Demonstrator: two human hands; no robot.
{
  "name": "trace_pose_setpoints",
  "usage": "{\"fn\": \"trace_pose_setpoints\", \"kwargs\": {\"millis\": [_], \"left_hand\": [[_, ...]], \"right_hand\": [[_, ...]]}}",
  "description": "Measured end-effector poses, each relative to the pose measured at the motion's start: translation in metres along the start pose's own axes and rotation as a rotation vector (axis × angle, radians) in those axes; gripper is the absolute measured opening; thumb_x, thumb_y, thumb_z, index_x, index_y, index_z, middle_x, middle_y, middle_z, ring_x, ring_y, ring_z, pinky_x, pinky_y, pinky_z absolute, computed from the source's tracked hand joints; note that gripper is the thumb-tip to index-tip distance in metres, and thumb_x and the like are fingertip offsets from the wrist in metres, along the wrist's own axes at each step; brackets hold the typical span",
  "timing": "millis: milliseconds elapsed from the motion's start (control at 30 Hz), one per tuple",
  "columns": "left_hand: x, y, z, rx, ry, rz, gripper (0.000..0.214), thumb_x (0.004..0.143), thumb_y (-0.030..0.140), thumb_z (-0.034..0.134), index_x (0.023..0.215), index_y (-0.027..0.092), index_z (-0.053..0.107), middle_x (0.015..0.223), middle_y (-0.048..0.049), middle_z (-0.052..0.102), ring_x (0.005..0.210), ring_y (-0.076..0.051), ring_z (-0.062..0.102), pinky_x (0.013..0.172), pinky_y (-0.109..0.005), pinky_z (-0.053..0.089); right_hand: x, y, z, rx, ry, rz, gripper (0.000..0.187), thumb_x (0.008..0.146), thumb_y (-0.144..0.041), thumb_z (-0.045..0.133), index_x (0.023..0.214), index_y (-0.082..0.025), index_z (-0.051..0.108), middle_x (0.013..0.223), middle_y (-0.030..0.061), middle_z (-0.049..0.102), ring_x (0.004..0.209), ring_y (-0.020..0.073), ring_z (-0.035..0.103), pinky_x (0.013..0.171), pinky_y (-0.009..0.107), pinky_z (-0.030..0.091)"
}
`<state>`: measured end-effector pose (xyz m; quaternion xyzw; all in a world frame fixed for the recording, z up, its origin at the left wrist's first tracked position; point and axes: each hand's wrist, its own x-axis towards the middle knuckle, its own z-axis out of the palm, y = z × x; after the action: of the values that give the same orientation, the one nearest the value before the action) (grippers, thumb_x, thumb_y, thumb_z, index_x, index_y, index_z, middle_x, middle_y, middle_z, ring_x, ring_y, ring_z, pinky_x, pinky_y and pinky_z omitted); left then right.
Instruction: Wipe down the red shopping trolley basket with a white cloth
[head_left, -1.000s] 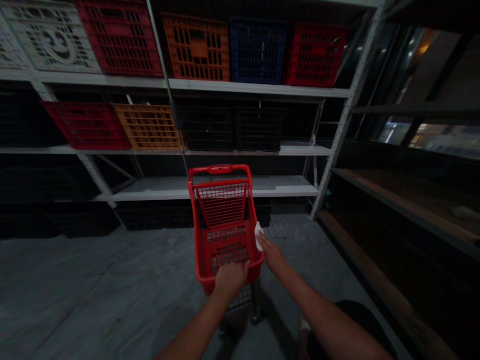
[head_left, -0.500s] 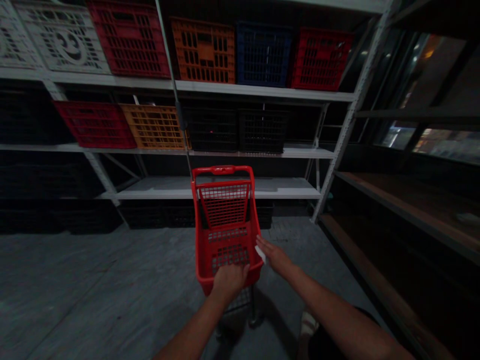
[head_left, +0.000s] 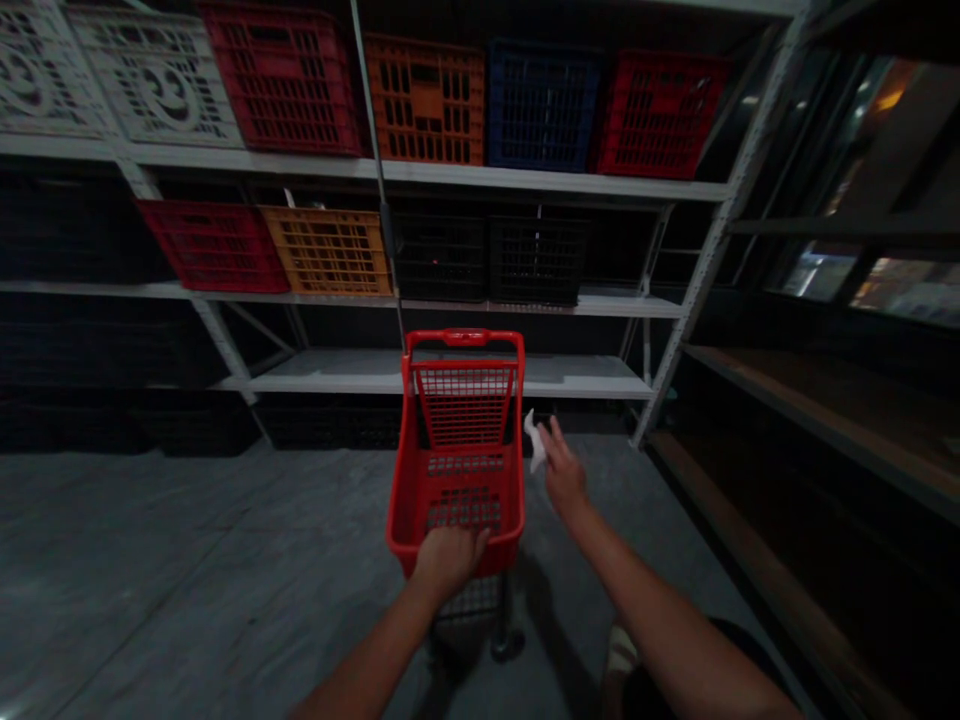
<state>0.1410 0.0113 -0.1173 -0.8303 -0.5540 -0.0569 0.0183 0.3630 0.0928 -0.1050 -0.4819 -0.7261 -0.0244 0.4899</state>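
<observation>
A small red shopping cart (head_left: 512,480) stands upright on the floor in front of me, its handle at the far end. My left hand (head_left: 451,560) is closed over the cart's near rim. Beside the cart's right wall, apart from it, my right hand (head_left: 562,470) holds a crumpled white wipe (head_left: 535,442) that looks like tissue or thin cloth. The wipe sticks out past the fingertips on the cart's side. No goods show in the cart's basket; a mesh floor and a mesh back panel are visible.
White metal shelving (head_left: 540,382) stands behind the cart. Its upper levels carry an orange crate (head_left: 427,105), a blue crate (head_left: 541,110), a yellow crate (head_left: 330,250) and several others. A thin pole (head_left: 375,150) rises at the cart's handle. Dark shelves (head_left: 825,400) line the right side.
My right hand with the wipe has moved forward, away from the cart's near right corner, and off its wall. My left hand stays on the near rim. The view has shifted slightly.
</observation>
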Motion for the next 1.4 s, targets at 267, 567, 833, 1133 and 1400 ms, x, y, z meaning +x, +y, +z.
{"fn": "trace_pose_setpoints", "kwargs": {"millis": [267, 567, 833, 1133, 1400], "left_hand": [[0.0, -0.001, 0.008, -0.004, 0.051, 0.008, 0.063, 0.09, 0.041, 0.013, 0.077, 0.012, 0.068, 0.069, -0.0165, 0.067, 0.066, -0.023, 0.064, 0.059, -0.033, 0.044], [0.0, 0.01, 0.003, 0.008, 0.014, -0.007, 0.067, 0.09, 0.043, 0.01, 0.077, 0.013, 0.067, 0.072, -0.0145, 0.068, 0.067, -0.024, 0.064, 0.06, -0.034, 0.045], [-0.001, 0.001, 0.001, 0.016, -0.042, -0.012, 0.066, 0.09, 0.043, 0.01, 0.081, 0.012, 0.068, 0.074, -0.0157, 0.068, 0.071, -0.024, 0.065, 0.064, -0.034, 0.046], [-0.007, -0.002, -0.008, 0.004, -0.077, -0.014, 0.07, 0.088, 0.047, 0.007, 0.081, 0.014, 0.068, 0.078, -0.0138, 0.069, 0.074, -0.024, 0.065, 0.065, -0.034, 0.046], [-0.011, -0.01, -0.013, 0.016, -0.115, -0.035, 0.071, 0.088, 0.049, 0.007, 0.08, 0.014, 0.069, 0.077, -0.0143, 0.069, 0.074, -0.025, 0.065, 0.065, -0.035, 0.046]], "right_hand": [[-0.095, -0.016, 0.009, 0.14, -0.348, -0.285, 0.064, 0.079, 0.002, 0.028, 0.137, -0.024, 0.031, 0.143, 0.0011, 0.026, 0.123, 0.0205, 0.04, 0.097, 0.037, 0.043], [-0.068, 0.001, 0.016, -0.04, -0.301, -0.322, 0.06, 0.079, 0.001, 0.036, 0.137, -0.017, 0.031, 0.138, 0.0088, 0.037, 0.124, 0.0223, 0.038, 0.099, 0.037, 0.041], [-0.037, 0.003, 0.033, -0.073, -0.375, -0.208, 0.058, 0.079, 0.0, 0.04, 0.135, -0.015, 0.035, 0.138, 0.0123, 0.036, 0.123, 0.0233, 0.041, 0.097, 0.037, 0.043], [-0.099, -0.02, 0.012, -0.055, -0.402, -0.308, 0.068, 0.076, 0.005, 0.037, 0.139, -0.017, 0.026, 0.142, 0.0099, 0.03, 0.128, 0.0213, 0.032, 0.101, 0.037, 0.038], [-0.008, 0.005, 0.042, -0.111, -0.377, -0.116, 0.054, 0.08, 0.0, 0.039, 0.133, -0.012, 0.038, 0.138, 0.014, 0.035, 0.126, 0.0241, 0.036, 0.099, 0.039, 0.039]]}}
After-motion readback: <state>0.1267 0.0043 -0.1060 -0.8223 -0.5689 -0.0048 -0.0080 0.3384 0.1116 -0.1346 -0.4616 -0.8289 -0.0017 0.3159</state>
